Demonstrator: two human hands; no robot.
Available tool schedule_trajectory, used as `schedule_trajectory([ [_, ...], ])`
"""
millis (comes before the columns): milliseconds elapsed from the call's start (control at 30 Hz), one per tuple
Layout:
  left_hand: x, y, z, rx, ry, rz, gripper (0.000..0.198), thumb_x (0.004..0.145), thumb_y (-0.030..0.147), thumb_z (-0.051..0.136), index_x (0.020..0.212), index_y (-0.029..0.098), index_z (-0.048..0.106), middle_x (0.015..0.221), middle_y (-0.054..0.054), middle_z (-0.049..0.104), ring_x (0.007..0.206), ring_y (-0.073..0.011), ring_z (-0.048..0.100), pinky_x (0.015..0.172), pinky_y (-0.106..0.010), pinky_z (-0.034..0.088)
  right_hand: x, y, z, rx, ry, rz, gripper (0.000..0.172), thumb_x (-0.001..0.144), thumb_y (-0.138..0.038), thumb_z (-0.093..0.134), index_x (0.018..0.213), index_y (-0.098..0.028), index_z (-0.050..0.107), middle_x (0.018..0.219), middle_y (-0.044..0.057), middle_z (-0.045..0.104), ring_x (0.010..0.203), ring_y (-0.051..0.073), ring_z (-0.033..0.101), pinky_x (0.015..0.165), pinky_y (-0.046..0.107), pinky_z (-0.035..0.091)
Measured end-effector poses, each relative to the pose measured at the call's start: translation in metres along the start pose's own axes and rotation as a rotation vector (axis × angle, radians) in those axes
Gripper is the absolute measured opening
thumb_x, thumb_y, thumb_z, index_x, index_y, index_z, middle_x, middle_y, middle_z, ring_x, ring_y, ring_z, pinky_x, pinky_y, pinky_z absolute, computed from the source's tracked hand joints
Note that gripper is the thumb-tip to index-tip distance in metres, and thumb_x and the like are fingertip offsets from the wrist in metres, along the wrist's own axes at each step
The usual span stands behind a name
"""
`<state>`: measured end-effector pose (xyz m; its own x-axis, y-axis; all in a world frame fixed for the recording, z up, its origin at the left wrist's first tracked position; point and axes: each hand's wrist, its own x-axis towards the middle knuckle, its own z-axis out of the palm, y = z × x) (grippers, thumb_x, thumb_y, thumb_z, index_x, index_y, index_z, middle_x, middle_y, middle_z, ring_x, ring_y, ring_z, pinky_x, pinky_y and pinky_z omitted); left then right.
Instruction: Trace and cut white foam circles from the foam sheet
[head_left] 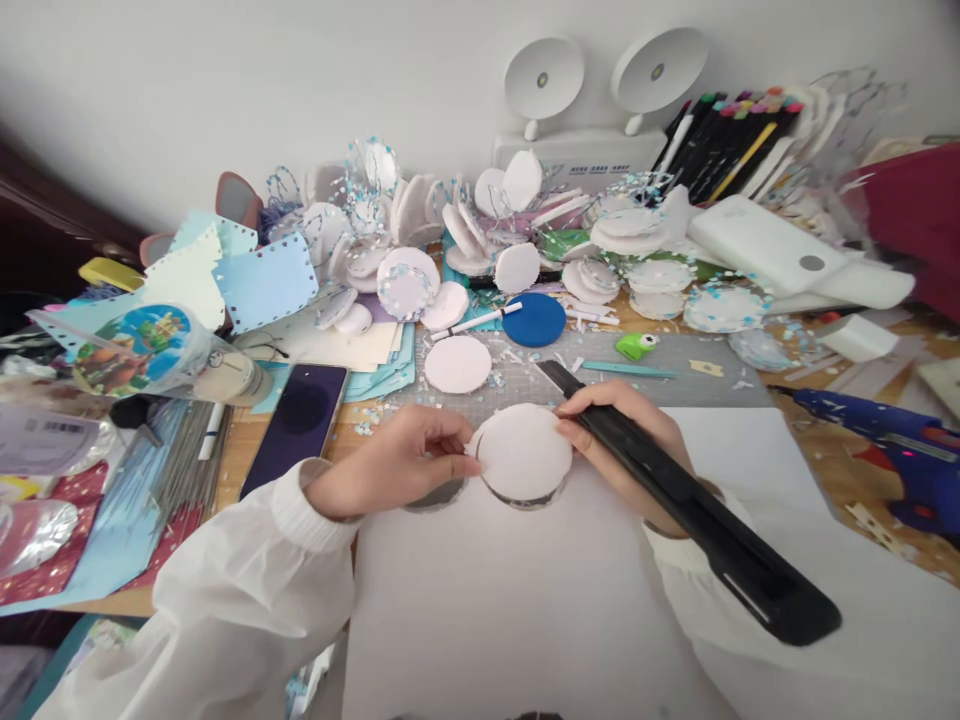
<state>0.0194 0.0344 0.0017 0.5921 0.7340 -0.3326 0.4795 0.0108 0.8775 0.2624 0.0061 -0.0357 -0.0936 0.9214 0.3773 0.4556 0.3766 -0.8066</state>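
L hand (pixel 409 455) pinching white disc (pixel 525 452) at L edge; R hand (pixel 626 450) gripping blk cutter (pixel 686 502), fingertips on disc's R edge

No wording is legible. The twin-lamp unit (pixel 577 148) carries blurred dark print (pixel 600 169). The left-hand plastic package (pixel 37 437) bears an unreadable barcode (pixel 61 442).

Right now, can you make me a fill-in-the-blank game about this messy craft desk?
1. The utility knife is in the person's ____ hand.
2. The left hand touches the edge of a disc whose top is ____.
3. The little craft punch on the gray cutting mat is coloured ____.
4. In this view, the smartphone lies on the ____ side.

Missing words: right; white; green; left.
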Motion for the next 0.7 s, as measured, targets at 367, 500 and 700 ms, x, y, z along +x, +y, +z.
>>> schedule_trajectory([
  [367,-0.014,-0.008,0.040,0.660,0.382,0.231,0.041,0.090,0.024,0.048,0.128,0.009,0.051,0.123,-0.018,0.059,0.113,-0.0293,0.055,0.095,-0.045,0.045,-0.001,0.018,0.011,0.148,0.330,0.219,0.013,0.085,-0.033,0.056,0.092,-0.022,0.058,0.062,-0.002,0.059,0.057,0.016,0.056,0.060,0.031,0.045],
  [500,-0.028,-0.010,0.069,0.792,0.022,0.587,0.067,0.089,0.050,0.046,0.140,0.008,0.037,0.149,-0.020,0.035,0.138,-0.0357,0.030,0.111,-0.051,0.029,-0.002,0.017,0.011,0.185,0.262,0.228,0.019,0.082,-0.028,0.058,0.098,-0.024,0.047,0.061,-0.006,0.055,0.053,0.014,0.051,0.054,0.028,0.041],
  [700,-0.026,-0.025,0.098,0.906,-0.121,0.583,0.096,0.080,0.073,0.040,0.148,0.008,0.019,0.155,-0.025,0.012,0.144,-0.0404,0.006,0.116,-0.055,0.006,-0.004,-0.004,0.012,0.158,0.124,0.189,0.020,0.079,-0.024,0.063,0.093,-0.024,0.049,0.074,-0.001,0.060,0.061,0.015,0.054,0.056,0.028,0.043],
])
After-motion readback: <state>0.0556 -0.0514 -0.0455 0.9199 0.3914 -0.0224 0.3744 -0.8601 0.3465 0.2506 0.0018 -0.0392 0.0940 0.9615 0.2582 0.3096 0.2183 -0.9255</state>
